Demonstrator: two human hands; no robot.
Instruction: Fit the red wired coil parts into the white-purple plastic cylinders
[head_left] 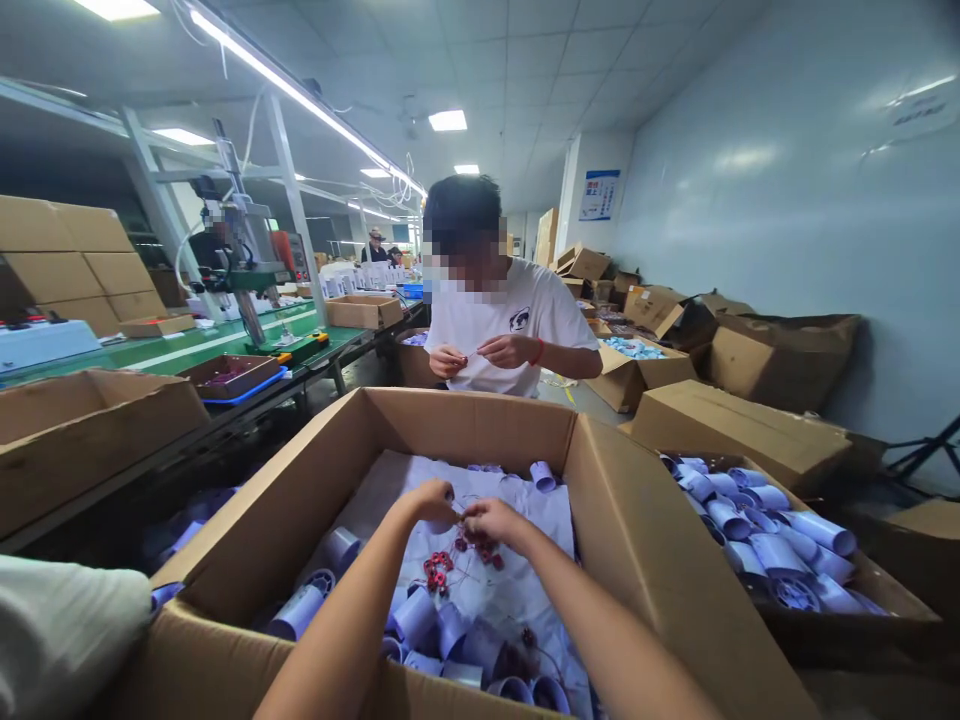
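Over the middle of a large cardboard box point(480, 418), my two hands meet, fingertips close together. My left hand point(433, 500) is closed, its fingers curled toward a small spot between the hands; a pale cylinder shape shows just under it. My right hand point(496, 522) pinches at the same spot, and what its fingers hold is too small to make out. Right below lie small red round parts point(439, 572) with thin wires, on a white sheet point(555, 520). Pale lavender plastic cups point(416, 615) lie in a heap at the near side of the box.
Across the box a person point(517, 310) in a white shirt holds something small in both hands. To the right stands a carton of lavender cups point(772, 540). A green conveyor line point(150, 350) with a press point(244, 250) runs along the left. Cartons point(780, 360) pile by the wall.
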